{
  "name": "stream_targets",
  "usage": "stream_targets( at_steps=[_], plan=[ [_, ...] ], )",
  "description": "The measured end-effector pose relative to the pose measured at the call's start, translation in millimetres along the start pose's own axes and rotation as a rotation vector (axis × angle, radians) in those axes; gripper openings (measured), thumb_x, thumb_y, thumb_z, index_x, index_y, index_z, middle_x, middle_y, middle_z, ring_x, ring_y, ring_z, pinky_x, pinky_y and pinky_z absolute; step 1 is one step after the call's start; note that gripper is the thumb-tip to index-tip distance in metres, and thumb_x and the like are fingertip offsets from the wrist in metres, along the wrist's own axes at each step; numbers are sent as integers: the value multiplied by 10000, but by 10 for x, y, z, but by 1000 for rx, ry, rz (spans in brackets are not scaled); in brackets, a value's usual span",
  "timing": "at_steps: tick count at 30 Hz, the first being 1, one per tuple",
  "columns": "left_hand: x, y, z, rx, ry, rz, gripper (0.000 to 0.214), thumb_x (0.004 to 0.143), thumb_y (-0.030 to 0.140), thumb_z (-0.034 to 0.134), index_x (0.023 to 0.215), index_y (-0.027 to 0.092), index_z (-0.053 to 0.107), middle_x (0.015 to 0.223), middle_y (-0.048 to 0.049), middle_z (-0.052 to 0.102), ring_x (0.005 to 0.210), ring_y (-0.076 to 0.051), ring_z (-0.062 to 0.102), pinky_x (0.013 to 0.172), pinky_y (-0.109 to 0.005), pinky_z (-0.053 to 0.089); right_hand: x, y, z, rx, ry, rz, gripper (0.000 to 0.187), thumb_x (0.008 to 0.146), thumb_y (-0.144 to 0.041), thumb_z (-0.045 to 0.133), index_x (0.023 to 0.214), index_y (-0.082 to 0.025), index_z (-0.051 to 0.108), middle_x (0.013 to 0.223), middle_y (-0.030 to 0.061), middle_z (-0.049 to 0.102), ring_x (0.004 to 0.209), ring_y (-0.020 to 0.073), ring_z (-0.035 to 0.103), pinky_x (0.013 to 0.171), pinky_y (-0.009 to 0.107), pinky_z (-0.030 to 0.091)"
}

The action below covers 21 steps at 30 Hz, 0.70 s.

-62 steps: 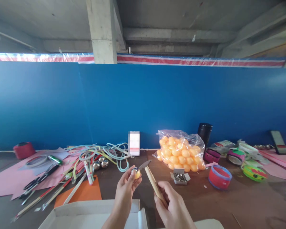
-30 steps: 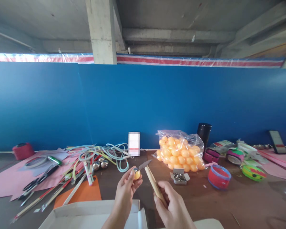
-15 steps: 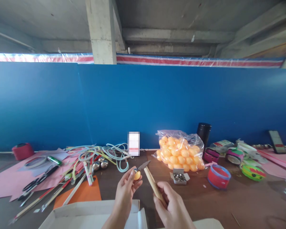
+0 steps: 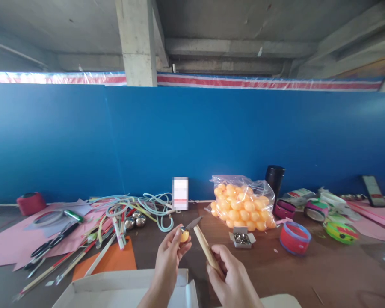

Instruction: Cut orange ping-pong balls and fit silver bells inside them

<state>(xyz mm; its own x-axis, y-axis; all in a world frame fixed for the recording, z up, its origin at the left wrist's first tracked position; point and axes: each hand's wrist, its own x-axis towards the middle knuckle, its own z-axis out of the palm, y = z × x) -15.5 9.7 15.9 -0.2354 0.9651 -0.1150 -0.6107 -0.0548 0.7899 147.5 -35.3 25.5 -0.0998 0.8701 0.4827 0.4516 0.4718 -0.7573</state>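
Note:
My left hand is closed around a small orange ball, with a shiny metal bit at the fingertips. From there a dark, pointed, blade-like piece sticks out to the upper right; how it joins the ball or metal bit cannot be made out. A pale wooden stick is gripped in my right hand, its upper end tilted up and left, close to the dark piece. The stick's lower end is hidden by my fingers. Below my left forearm lies an open white box.
Behind my hands stand a clear bag of orange balls and a small box of metal pieces. Coloured tapes lie to the right. Tangled cords, scissors and sticks cover the left, before a blue partition.

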Motion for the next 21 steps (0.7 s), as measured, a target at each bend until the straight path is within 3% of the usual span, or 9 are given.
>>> stream_targets(
  at_steps=[21],
  plan=[
    [6,-6,7,23,19,2,352,709,276,732,1003,104,640,828,-90,692,709,-162,689,644,-252,579,4,-16,-16,-11,-32,23,173,772,-227,460,928,-199,529,713,12,640,572,144,593,503,197,453]
  ],
)
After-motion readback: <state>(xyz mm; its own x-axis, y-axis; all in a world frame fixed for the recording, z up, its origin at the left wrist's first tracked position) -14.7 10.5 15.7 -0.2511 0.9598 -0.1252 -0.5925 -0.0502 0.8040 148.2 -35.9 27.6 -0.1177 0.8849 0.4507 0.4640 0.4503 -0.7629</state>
